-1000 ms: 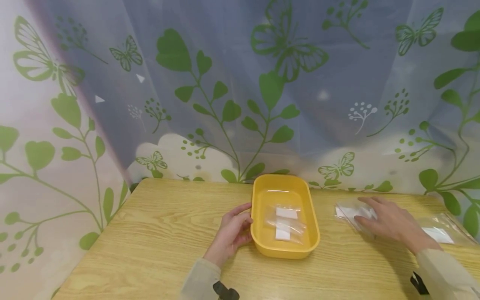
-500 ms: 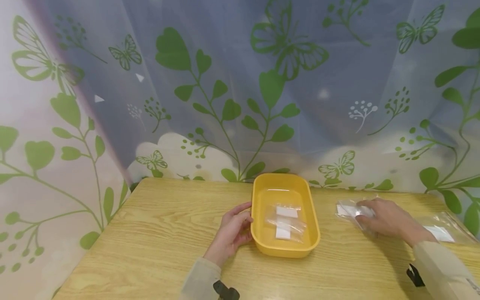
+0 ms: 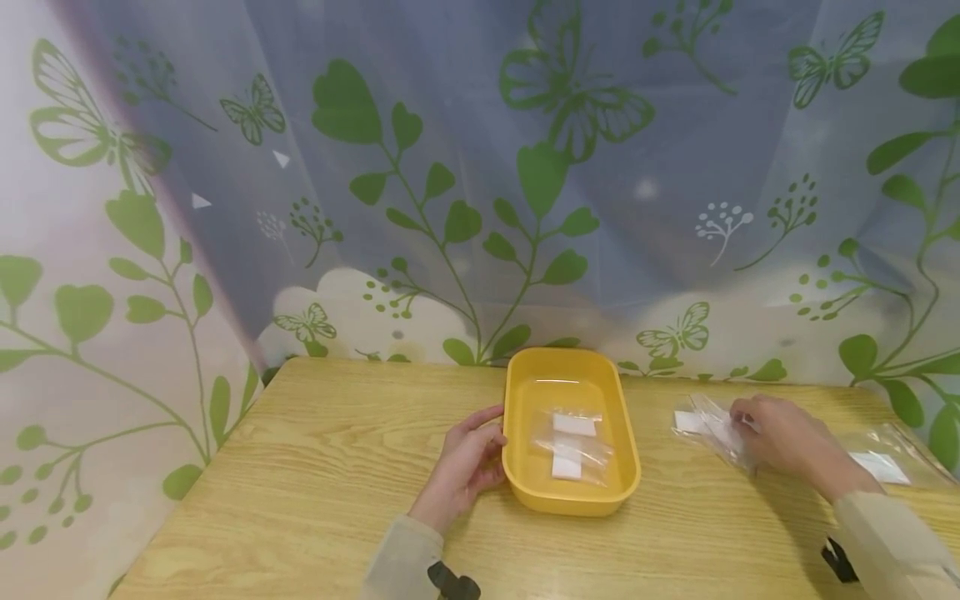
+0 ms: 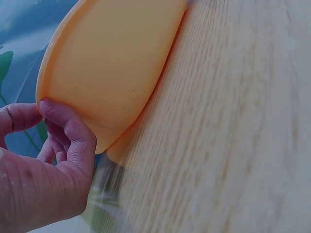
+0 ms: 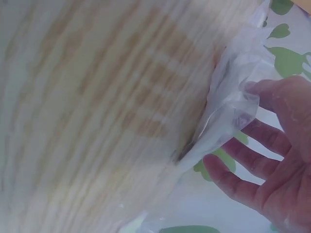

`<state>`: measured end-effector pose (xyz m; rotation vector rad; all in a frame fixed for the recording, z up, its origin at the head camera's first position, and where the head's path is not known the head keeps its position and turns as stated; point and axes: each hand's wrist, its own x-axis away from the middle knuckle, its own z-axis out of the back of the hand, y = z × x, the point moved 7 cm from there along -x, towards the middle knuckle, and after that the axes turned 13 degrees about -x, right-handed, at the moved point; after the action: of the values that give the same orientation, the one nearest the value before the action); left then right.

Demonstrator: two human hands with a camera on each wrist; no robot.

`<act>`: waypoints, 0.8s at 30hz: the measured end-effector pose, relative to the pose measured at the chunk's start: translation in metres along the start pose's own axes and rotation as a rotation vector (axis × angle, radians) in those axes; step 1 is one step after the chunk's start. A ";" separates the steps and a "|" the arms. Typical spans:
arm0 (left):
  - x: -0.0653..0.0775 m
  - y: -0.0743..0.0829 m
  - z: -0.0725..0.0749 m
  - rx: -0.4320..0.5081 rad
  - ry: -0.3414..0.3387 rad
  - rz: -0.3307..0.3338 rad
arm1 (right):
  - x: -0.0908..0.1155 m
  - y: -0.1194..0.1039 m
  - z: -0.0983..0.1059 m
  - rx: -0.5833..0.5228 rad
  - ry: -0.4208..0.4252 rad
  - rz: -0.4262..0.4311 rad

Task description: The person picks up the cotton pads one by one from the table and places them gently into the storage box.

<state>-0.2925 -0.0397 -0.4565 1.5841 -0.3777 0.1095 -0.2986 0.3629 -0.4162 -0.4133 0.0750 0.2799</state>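
Observation:
A yellow plastic tray (image 3: 525, 496) stands on the table, with clear plastic bags (image 3: 581, 450) holding white pieces lying inside. My left hand (image 3: 465, 462) holds the tray's left side, thumb and index finger at its rim; the left wrist view has this hand (image 4: 58, 160) against the outer wall. On the right, my right hand (image 3: 783, 437) pinches the edge of a clear plastic bag (image 3: 716, 429), partly raised from the table. A white piece (image 3: 686, 422) shows beside it. In the right wrist view, the thumb presses the bag (image 5: 228, 111), with the other fingers spread behind.
Another clear bag (image 3: 881, 467) with a white piece lies at the far right, partly behind my right wrist. A wooden table (image 3: 300, 483) bears everything. Behind it hangs a curtain (image 3: 465, 208) with green leaves and butterflies.
My right hand's fingers have drawn together on the bag and pulled back slightly right, lifting its edge. The left hand and the tray stay in place.

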 end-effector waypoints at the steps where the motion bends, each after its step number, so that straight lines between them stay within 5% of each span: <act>1: 0.000 -0.001 0.000 -0.002 0.001 0.002 | 0.001 -0.001 0.001 0.005 0.007 0.002; 16: -0.002 -0.002 0.000 -0.001 0.005 -0.005 | 0.024 -0.041 0.018 0.111 0.176 0.111; 24: -0.003 -0.002 0.001 0.001 0.008 -0.006 | 0.037 -0.068 0.029 0.208 0.368 0.329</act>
<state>-0.2948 -0.0399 -0.4596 1.5852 -0.3668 0.1119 -0.2431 0.3239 -0.3683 -0.2395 0.5322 0.5121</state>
